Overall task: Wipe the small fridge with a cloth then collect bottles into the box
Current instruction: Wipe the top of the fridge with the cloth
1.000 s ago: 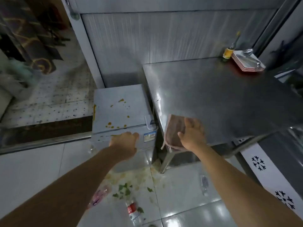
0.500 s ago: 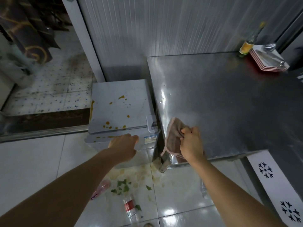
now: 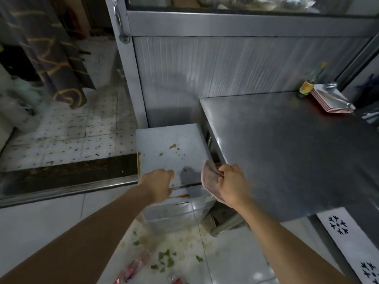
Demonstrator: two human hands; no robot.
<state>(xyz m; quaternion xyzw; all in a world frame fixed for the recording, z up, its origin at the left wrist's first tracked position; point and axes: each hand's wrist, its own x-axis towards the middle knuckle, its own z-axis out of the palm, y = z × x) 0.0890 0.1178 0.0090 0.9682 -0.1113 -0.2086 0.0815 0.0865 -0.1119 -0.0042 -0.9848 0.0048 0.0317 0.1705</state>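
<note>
While the right hand (image 3: 231,185) grips a bunched pinkish cloth (image 3: 210,178), fingers curled tight round it, over the small fridge's (image 3: 170,152) front-right corner, the left hand (image 3: 156,183) sits at the lid's front edge w/ fingers bent, holding nothing; contact is probably there but blur hides it. Orange stains (image 3: 172,146) dot the white lid. Fridge stands on the floor just beside a steel table (image 3: 287,152). Crushed bottles (image 3: 133,267), approx two, lie on tiles among green scraps (image 3: 166,258).
</note>
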